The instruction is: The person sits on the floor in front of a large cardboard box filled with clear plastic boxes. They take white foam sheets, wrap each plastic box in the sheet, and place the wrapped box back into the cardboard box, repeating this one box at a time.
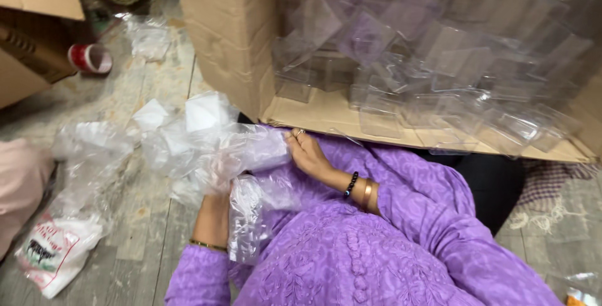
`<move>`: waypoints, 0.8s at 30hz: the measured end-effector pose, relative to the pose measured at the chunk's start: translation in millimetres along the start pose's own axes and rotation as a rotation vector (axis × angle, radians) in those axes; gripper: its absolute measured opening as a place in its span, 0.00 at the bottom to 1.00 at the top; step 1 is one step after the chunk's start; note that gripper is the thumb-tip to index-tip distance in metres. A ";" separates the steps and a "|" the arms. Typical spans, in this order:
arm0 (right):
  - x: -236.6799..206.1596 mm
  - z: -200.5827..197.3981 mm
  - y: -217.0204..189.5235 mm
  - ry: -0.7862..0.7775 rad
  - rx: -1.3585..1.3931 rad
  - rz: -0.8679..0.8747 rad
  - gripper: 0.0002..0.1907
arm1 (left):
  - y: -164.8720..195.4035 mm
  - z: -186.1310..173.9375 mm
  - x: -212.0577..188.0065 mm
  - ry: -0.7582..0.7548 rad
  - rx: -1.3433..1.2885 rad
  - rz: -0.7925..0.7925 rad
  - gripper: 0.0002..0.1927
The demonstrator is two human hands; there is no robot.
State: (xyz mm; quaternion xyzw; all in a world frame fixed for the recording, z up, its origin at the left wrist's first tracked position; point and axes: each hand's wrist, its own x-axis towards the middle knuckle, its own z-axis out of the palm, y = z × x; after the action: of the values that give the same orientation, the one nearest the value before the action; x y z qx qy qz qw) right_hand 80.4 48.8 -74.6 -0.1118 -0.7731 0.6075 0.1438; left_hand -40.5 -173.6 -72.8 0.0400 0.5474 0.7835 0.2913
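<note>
My left hand (215,184) is mostly wrapped in a crumpled clear plastic bag (251,152) and grips it from below; a thin bangle sits on that wrist. My right hand (308,154), with a ring and dark and gold bracelets, pinches the bag's right edge with curled fingers. A second clear bag strip (246,224) hangs down over my purple lap. White folded pieces (204,113) lie inside more plastic just left of the hands.
A big cardboard box (229,30) lies on its side ahead, filled with several clear plastic cases (433,61). A printed white bag (53,249), a red-and-white roll (91,58), another carton (28,36) and something pink (19,187) lie on the left. Checked cloth (552,180) lies right.
</note>
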 end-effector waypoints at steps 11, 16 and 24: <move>-3.5 -25.9 -7.8 -0.382 0.127 0.051 0.15 | -31.4 -6.7 -37.2 -0.362 0.366 -0.395 0.29; -4.2 5.7 -44.0 -0.760 -0.113 -0.088 0.11 | -63.7 9.6 -72.2 -0.690 0.215 -0.518 0.31; -34.4 -91.9 -62.0 0.100 -0.575 -0.340 0.16 | 12.3 -168.2 -38.8 0.516 0.319 -0.357 0.44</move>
State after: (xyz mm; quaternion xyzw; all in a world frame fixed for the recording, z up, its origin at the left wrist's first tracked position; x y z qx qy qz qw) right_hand 145.5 105.6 2.9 -0.0470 -0.9124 0.3255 0.2436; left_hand -77.6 -336.2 -118.8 -0.2104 0.7170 0.6091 0.2658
